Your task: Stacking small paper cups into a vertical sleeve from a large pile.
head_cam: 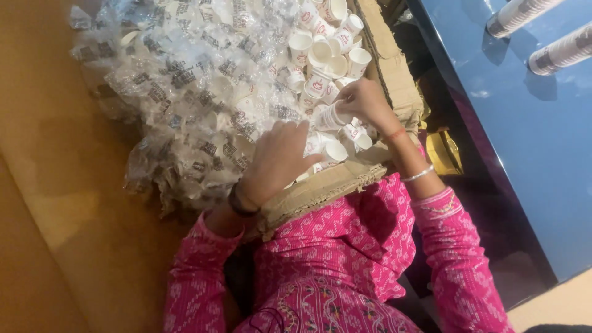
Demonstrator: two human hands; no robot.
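Observation:
A cardboard box (320, 188) holds several loose white paper cups (327, 52) with red print. My right hand (367, 102) is closed around a short stack of these cups (330, 117) lying sideways over the box. My left hand (277, 160) reaches down among the cups at the box's near edge, its back toward the camera and its fingertips hidden. It lies next to a heap of crumpled clear plastic wrappers (197, 86). A dark band is on my left wrist and a silver bangle on my right. Both sleeves are pink.
The plastic wrappers spill over the box's left side onto a tan floor (55, 203). A glossy blue surface (536, 154) stands at the right, with two long sleeves of stacked cups (561, 52) lying on it. A dark gap separates box and blue surface.

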